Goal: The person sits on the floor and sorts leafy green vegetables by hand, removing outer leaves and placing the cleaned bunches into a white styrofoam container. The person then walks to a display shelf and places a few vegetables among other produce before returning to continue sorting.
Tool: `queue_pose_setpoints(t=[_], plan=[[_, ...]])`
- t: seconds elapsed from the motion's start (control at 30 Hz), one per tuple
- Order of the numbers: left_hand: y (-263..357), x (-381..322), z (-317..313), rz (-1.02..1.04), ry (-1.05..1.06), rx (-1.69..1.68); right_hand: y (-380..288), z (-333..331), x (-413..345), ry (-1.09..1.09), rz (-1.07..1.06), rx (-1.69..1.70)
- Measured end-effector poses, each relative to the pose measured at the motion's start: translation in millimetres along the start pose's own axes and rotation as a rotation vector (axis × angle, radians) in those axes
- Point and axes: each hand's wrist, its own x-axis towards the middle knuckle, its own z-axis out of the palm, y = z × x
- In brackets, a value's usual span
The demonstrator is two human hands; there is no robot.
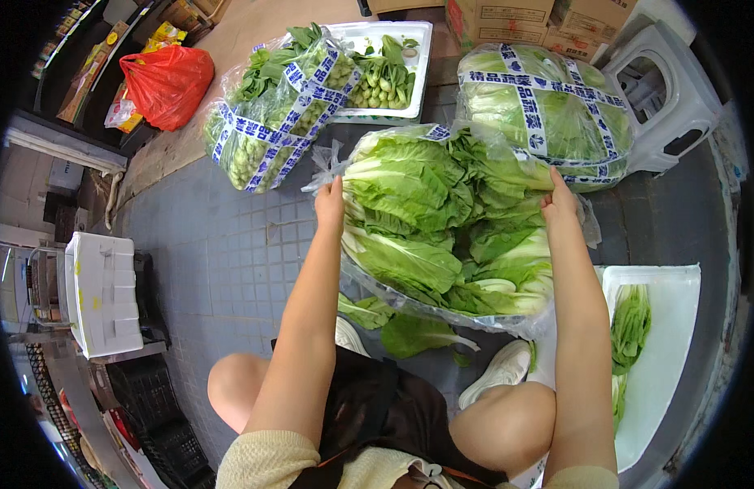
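A clear plastic bag (377,278), opened wide at the top, lies before me full of leafy green vegetable heads (407,183) with pale stems. My left hand (330,205) grips its left edge, close to a bunched knot of plastic (325,164). On the opposite edge my right hand (560,198) pinches the plastic beside the stem ends. Loose leaves (413,336) lie on the floor between my white shoes. To the right, a white foam box (664,354) holds a few green heads (630,327), partly hidden by my right forearm.
Beyond stand a taped bag of bok choy (273,131), a white foam tray (423,67) of bok choy, and another taped vegetable bag (505,104). A grey plastic stool (676,104) and cardboard boxes (499,24) are behind. A red bag (168,85) and white foam box (105,293) stand left.
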Motion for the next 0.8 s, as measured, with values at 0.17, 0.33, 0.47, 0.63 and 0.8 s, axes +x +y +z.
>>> queue_pose_setpoints(t=[0.17,0.33,0.47,0.63,0.8], plan=[[17.7,54.9,7.7,-0.028,-0.182,0.188,-13.7,21.6,-29.1,-0.080,-0.074,0.046],[36.7,40.6,40.6,0.309,-0.105,0.463,-10.8,4.9,-27.2,-0.176,0.070,0.284],[23.2,50.7,43.2,0.266,-0.171,0.492,-5.8,2.5,-39.4,-0.282,0.167,0.464],[44.7,35.1,34.1,0.342,-0.141,0.537,-26.5,-37.6,-111.8,-0.521,-0.187,0.453],[31.8,42.1,26.1,0.235,-0.236,0.489,-52.8,-89.2,-145.3,-0.689,-0.379,0.468]])
